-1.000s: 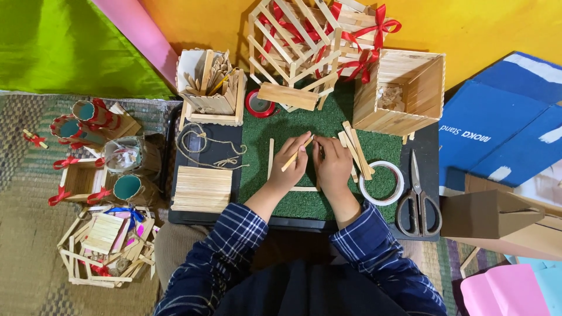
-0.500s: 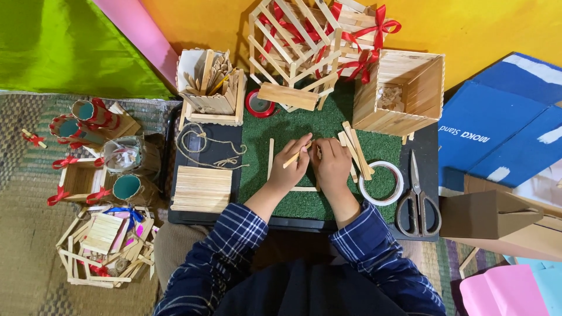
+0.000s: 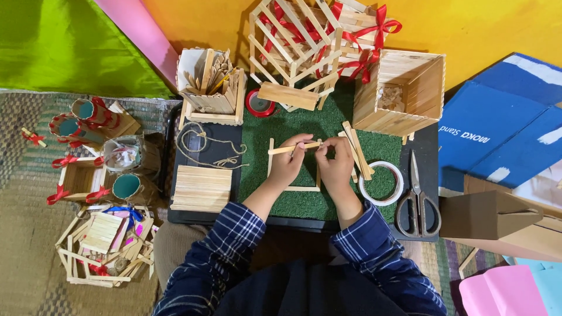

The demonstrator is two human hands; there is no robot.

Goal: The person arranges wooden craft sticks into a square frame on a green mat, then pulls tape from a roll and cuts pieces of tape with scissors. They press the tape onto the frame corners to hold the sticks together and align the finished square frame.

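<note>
Flat wooden stick [image 3: 294, 148] held level over the green turf mat [image 3: 275, 126], just above the top edge of a square frame of sticks [image 3: 294, 165] lying flat on that mat. Pinched near its middle by the left hand [image 3: 287, 165], fingers closed on it; gripped at its right end by the right hand [image 3: 335, 165], fingertips likewise clamped on it, both hands close together and nearly touching. Just to the right, a loose bundle of sticks [image 3: 358, 150] slanting across the mat, and beside it a white tape ring [image 3: 381, 183]. Further right, scissors [image 3: 417, 199] with dark handles on the black board [image 3: 202, 131] under the mat. Behind the hands, a red tape roll [image 3: 260, 103], a large open lattice house of sticks [image 3: 293, 47] tied with red ribbon, and an open wooden box [image 3: 404, 90] tipped on its side. To the left on the board, a coil of twine [image 3: 202, 143], a flat panel of joined sticks [image 3: 201, 187], and a small stick-built holder [image 3: 213, 88] stuffed with spare sticks. Off the board at far left, ribbon-trimmed stick crafts and paper tubes [image 3: 93, 155] on a woven rug [image 3: 23, 234]. Blue cardboard [image 3: 497, 123] and a brown paper bag [image 3: 492, 216] at the right. Plaid sleeves [image 3: 222, 251] at the bottom.
</note>
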